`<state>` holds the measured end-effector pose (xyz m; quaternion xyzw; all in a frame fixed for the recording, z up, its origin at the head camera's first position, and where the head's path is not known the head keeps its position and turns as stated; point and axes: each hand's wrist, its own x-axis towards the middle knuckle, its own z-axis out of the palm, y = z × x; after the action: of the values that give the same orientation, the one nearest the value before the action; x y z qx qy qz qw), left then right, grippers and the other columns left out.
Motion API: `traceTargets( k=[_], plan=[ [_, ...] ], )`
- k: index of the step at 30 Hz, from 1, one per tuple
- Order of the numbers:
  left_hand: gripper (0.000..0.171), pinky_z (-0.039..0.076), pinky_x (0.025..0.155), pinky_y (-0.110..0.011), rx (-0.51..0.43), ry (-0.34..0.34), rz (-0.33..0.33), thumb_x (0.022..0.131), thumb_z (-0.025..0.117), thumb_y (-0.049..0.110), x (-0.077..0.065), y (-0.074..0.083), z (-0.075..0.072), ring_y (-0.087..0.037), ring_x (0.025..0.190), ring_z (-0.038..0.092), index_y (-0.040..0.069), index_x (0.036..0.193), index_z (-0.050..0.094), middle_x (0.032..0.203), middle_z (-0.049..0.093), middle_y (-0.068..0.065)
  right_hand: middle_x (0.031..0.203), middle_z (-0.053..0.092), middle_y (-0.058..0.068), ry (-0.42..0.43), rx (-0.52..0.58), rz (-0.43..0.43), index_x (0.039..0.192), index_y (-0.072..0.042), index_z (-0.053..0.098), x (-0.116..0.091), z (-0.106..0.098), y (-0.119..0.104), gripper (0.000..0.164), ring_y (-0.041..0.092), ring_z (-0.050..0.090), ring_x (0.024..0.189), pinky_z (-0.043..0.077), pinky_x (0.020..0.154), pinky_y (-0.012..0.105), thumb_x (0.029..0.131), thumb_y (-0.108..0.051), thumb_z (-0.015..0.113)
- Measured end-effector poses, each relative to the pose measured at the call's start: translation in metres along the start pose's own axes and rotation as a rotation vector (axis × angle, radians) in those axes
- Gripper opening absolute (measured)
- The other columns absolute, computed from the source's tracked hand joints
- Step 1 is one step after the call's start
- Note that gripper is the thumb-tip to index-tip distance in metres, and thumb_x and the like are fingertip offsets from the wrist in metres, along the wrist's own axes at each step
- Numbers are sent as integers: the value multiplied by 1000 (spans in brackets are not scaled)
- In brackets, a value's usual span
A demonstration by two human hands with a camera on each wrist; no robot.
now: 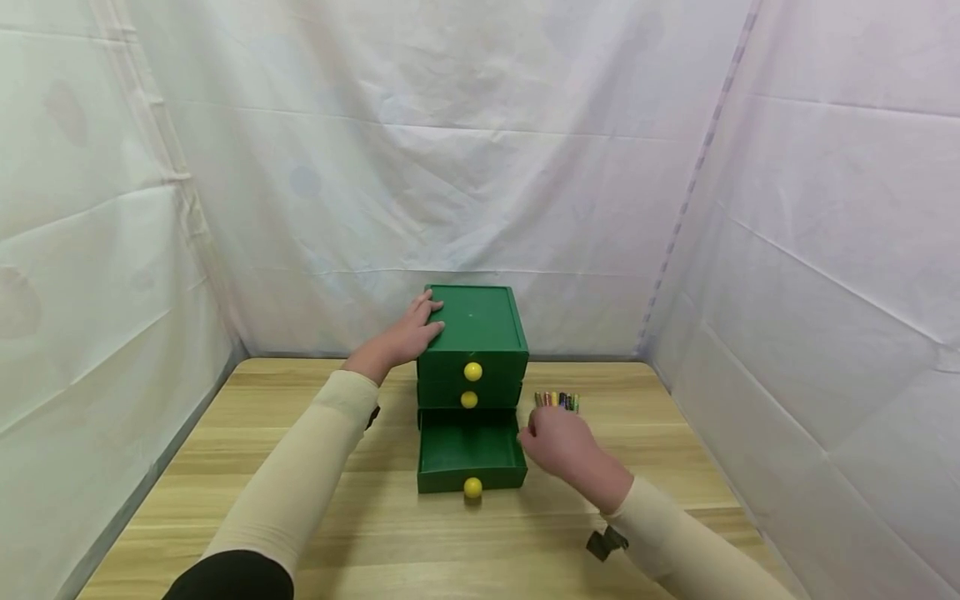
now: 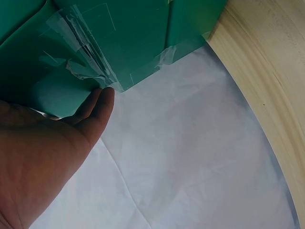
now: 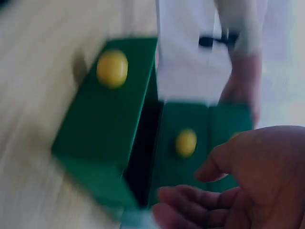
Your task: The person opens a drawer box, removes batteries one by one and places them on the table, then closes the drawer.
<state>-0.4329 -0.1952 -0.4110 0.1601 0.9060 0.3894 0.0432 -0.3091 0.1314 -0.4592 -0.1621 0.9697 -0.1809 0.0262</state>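
A green drawer cabinet (image 1: 480, 317) with yellow ball knobs stands toward the back of the table. My left hand (image 1: 408, 337) rests on its upper left edge, with straight fingers visible along its side in the left wrist view. The bottom drawer (image 1: 465, 450) is pulled out, and its visible floor is bare. Beside that drawer's right side is my right hand (image 1: 562, 442). In the right wrist view its fingers (image 3: 190, 202) are loosely bent, the thumb is apart, and nothing shows between them. Just beyond it lies a row of several coloured crayon-like sticks (image 1: 557, 399), partly hidden by the hand.
The two upper drawers, with their knobs (image 1: 472, 372), are pushed in or nearly so. White cloth walls (image 1: 480, 192) enclose the back and both sides of the wooden table (image 1: 360, 500). Clear tape (image 2: 83, 43) covers part of the cabinet's side.
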Motion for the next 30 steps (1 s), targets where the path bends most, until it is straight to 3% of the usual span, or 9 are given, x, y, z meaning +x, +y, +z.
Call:
traceTargets(
  k=[4, 9, 13, 18, 26, 30],
  plan=[
    [62, 16, 134, -60, -5, -7, -6, 121, 40, 38, 6, -6, 0, -32, 171, -6, 10, 175, 26, 185, -14, -3, 55, 43, -6, -50, -42, -68, 63, -20, 51, -24, 6, -26, 51, 13, 43, 47, 37, 48, 31, 110, -34, 68],
    [63, 15, 134, -60, -25, -9, -3, 121, 42, 38, 8, -9, -1, -33, 171, -6, 9, 174, 27, 185, -13, -4, 56, 45, -6, -84, -133, -158, 62, -20, 52, -40, 27, -44, 56, 11, 43, 48, 33, 45, 30, 108, -44, 70],
    [62, 15, 134, -59, -28, -10, -3, 121, 41, 38, 8, -9, 0, -32, 171, -6, 10, 175, 26, 185, -14, -3, 56, 41, -6, -128, -204, -155, 59, -19, 48, -40, 54, -46, 60, 12, 41, 48, 32, 45, 30, 108, -48, 69],
    [63, 16, 134, -59, -8, -4, 2, 122, 38, 38, 3, -4, 0, -32, 171, -7, 8, 175, 24, 185, -14, -4, 56, 40, -5, -67, -283, -200, 57, -20, 45, -33, 82, -46, 61, 12, 41, 50, 36, 44, 33, 108, -45, 68],
    [63, 14, 132, -64, -8, 4, 38, 122, 37, 32, -8, 9, -1, -39, 170, -8, 1, 174, 22, 185, -13, -13, 60, 48, -5, -88, -251, -193, 62, -19, 55, -31, 92, -52, 55, 13, 46, 54, 41, 52, 32, 107, -47, 71],
    [61, 15, 133, -63, -11, 9, 32, 122, 37, 31, -11, 13, -1, -38, 170, -7, 2, 174, 23, 185, -13, -12, 58, 46, -5, -49, -256, -212, 61, -19, 53, -30, 94, -52, 54, 13, 44, 51, 39, 48, 32, 107, -42, 71]
  ],
)
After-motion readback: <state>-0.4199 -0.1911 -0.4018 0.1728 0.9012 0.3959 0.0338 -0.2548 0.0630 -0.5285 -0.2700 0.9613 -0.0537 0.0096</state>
